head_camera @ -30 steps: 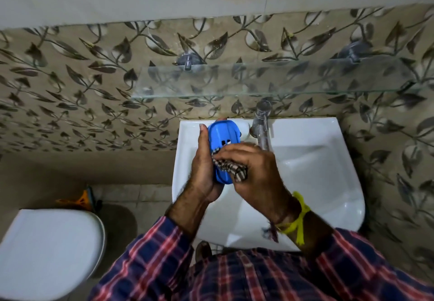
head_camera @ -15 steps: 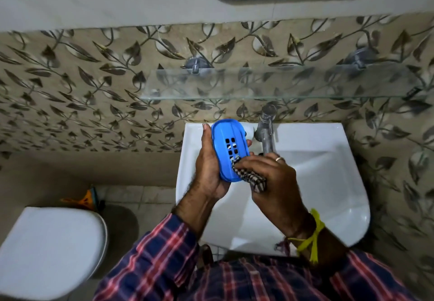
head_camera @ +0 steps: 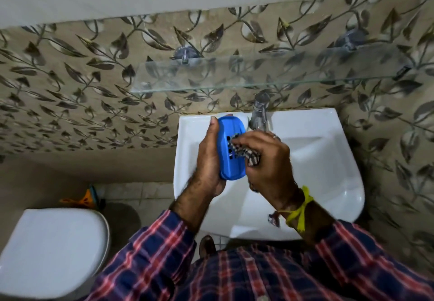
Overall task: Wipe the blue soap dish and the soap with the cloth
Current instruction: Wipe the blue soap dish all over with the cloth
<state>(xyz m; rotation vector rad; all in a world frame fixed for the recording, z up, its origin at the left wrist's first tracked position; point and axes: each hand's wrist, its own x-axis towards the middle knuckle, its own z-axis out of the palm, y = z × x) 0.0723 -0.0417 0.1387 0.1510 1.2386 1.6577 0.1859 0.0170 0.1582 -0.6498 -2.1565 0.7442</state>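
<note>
Over the white sink [head_camera: 328, 166] my left hand [head_camera: 207, 159] grips the blue soap dish [head_camera: 231, 134] from its left side, holding it on edge with its slotted face turned right. A checked black-and-white cloth [head_camera: 246, 153] is bunched in my right hand [head_camera: 267, 162], which presses it against the slotted face of the dish. No soap shows in this view.
A metal tap [head_camera: 259, 112] stands at the sink's back edge, just right of the dish. Above it a glass shelf [head_camera: 258, 75] juts from the leaf-patterned wall. A white toilet lid [head_camera: 51, 251] lies at lower left, with an orange object [head_camera: 87, 198] on the floor behind it.
My right hand slid the cloth along the dish's slotted face, down toward its near end and now back up near the slots. The left hand kept its grip on the dish.
</note>
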